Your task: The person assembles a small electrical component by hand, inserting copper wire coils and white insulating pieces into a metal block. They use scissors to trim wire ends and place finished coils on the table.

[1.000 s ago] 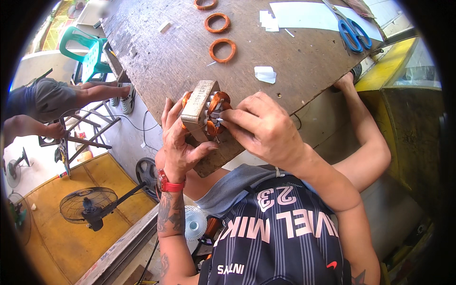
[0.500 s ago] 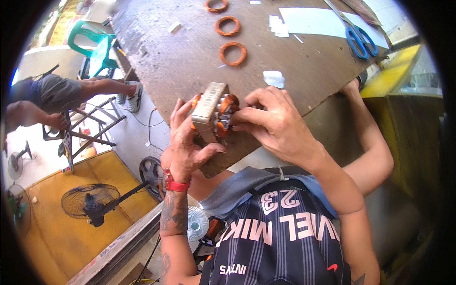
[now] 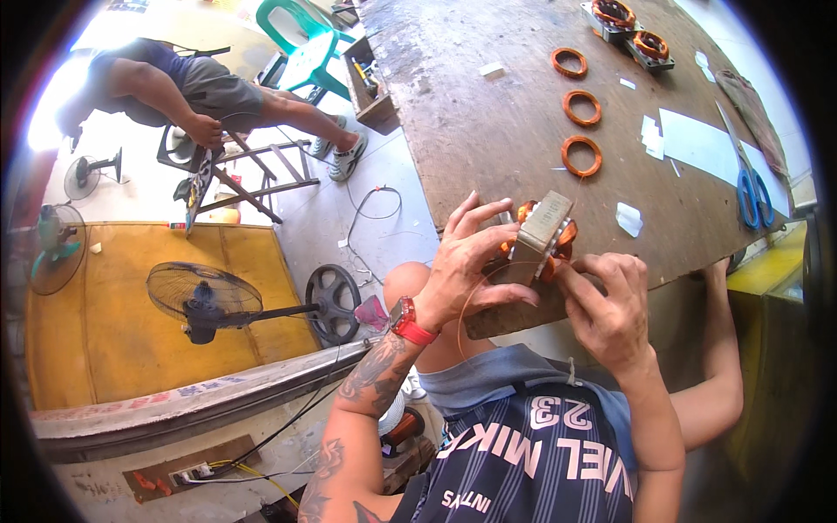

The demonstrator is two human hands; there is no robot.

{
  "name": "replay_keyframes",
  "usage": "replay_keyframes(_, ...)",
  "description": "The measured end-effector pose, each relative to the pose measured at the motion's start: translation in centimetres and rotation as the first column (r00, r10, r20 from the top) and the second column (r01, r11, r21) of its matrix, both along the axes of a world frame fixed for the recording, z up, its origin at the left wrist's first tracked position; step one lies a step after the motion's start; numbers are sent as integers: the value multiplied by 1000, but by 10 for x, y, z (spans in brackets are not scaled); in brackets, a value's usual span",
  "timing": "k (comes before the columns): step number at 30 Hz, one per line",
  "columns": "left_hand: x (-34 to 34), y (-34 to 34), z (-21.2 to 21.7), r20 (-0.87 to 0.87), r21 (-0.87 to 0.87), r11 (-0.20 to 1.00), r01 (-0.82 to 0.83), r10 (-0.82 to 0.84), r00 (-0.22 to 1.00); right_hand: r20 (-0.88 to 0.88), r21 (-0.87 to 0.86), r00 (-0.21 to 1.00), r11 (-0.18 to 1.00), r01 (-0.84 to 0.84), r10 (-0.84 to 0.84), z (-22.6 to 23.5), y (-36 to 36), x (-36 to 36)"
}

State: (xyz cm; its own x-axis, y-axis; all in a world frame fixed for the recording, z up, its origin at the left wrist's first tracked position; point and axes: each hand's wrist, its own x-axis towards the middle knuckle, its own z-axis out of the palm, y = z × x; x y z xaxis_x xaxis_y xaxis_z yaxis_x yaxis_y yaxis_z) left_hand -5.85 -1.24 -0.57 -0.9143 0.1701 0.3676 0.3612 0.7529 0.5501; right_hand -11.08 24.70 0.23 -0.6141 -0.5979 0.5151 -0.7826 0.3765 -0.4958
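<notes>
A small motor stator [image 3: 545, 225], a squared metal core with orange copper windings, stands tilted at the table's near edge. My left hand [image 3: 475, 261] grips it from the left, fingers behind and thumb along the near side. On its right side, my right hand [image 3: 615, 301] is closed in a pinch against a copper winding [image 3: 565, 240]; what lies between the fingertips is hidden. A thin copper wire [image 3: 461, 327] loops down below my left hand. Beyond the stator lie three copper coil rings [image 3: 581, 156] in a row.
Blue-handled scissors [image 3: 754, 199] rest on white sheets [image 3: 697, 146] at the right. White paper scraps [image 3: 629, 220] dot the wooden table [image 3: 488, 122]. Two more wound stators [image 3: 649, 50] sit at the far edge. A standing fan [image 3: 205, 301] and another person [image 3: 205, 96] are at the left.
My view has swung left, so the table and hands appear farther right. The far stators and the loose copper wire have come into sight. Both hands remain at the stator.
</notes>
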Motion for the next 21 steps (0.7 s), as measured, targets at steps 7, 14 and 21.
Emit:
replay_keyframes(7, 0, 2, 3, 85, 17, 1000, 1, -3, 996, 121, 71, 992, 997, 24, -32, -6, 6, 6)
replay_keyframes(14, 4, 10, 3, 53, 43, 998, -56, 53, 997, -75, 93, 980, 977, 190, -184, -4, 19, 13)
replay_keyframes(21, 6, 8, -3, 23, 26, 996, -82, 81, 996, -44, 128, 928, 919, 373, -371, 12, 124, 7)
